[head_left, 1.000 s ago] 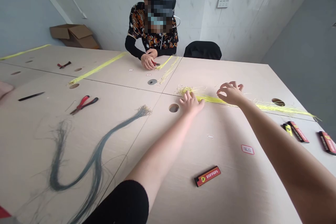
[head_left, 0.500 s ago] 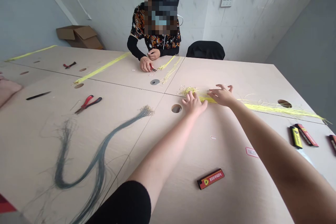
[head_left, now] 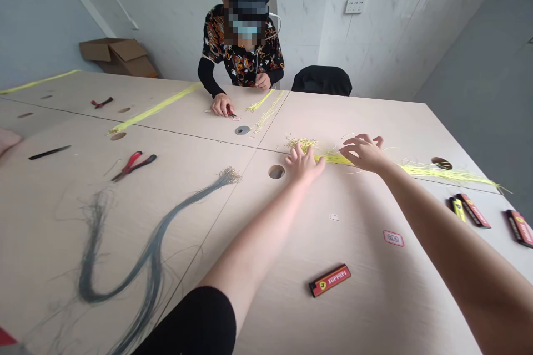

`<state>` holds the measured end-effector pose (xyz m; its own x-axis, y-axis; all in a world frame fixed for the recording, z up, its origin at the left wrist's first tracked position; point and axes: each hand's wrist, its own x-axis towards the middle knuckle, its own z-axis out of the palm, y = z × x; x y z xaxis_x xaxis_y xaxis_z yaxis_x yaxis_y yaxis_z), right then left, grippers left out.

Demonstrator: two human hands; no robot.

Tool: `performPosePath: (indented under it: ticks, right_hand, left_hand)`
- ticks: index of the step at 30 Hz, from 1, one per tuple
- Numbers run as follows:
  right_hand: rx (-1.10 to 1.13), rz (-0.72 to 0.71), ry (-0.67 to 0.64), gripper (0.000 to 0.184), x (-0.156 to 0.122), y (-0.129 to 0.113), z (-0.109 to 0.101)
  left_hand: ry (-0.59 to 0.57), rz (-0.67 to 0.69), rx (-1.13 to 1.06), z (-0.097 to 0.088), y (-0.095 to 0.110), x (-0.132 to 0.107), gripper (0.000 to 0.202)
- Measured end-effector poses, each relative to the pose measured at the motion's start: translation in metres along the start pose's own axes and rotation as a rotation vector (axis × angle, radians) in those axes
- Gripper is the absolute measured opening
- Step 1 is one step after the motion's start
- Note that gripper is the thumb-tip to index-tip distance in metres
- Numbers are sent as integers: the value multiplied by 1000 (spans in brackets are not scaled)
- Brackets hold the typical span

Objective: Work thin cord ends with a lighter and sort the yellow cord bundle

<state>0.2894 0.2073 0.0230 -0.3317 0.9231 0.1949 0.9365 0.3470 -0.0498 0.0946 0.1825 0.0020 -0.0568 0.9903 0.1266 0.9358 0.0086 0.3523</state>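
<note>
A bundle of thin yellow strands point(head_left: 339, 159) lies across the table, its knotted, curly end point(head_left: 302, 142) at the left. My left hand point(head_left: 303, 162) rests over the bundle just beside that end, fingers spread and pressing on the strands. Farther right, my right hand point(head_left: 366, 152) is just above the bundle. Its thumb and forefinger look pinched at a fine yellow strand, while the other fingers are raised and bent. The strand at the fingertips is very thin and hard to follow. The bundle continues past my right wrist towards the table's right edge.
Grey-blue strands point(head_left: 156, 244) lie at left, near red-and-black pliers point(head_left: 132, 166) and a dark, slim tool point(head_left: 50, 152). A red lighter-shaped case point(head_left: 330, 280) lies in front; others point(head_left: 473, 211) are at right. Round holes point(head_left: 276, 172) pierce the table. A co-worker point(head_left: 244, 61) sits opposite.
My right hand has moved right along the yellow bundle, away from my left hand, which stays in place. The view has turned slightly. The co-worker's hands have moved apart.
</note>
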Motion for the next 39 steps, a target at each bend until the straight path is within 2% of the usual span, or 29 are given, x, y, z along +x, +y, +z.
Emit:
performPosePath:
  ticks: [6,11,15,20,24,33,36,39]
  right_hand:
    - [-15,64,-38,37,2,-13,2]
    - [76,125,-153,44,-2,-28,11]
    - [143,137,-106,40,-11,-42,12]
    - [120,173,-99,46,-26,-52,9]
    - [84,229,-59,49,-39,-45,12]
    - [97,304,20,45,-52,-38,20]
    - [58,334,63,45,-51,-38,18]
    - [31,304,129,45,-51,-36,18]
  left_hand:
    - [20,-2,-8,-1,0,1,37]
    - [23,0,-34,-3,0,1,35]
    - [42,53,-65,-4,-2,1,33]
    - [-46,200,-96,-2,-4,2,47]
    - [-117,237,-86,0,-5,2,47]
    - [-79,57,-29,-4,-3,2,49]
    - [-74,15,3,-6,-1,2,54]
    - [-71,-34,24,-6,1,3,63]
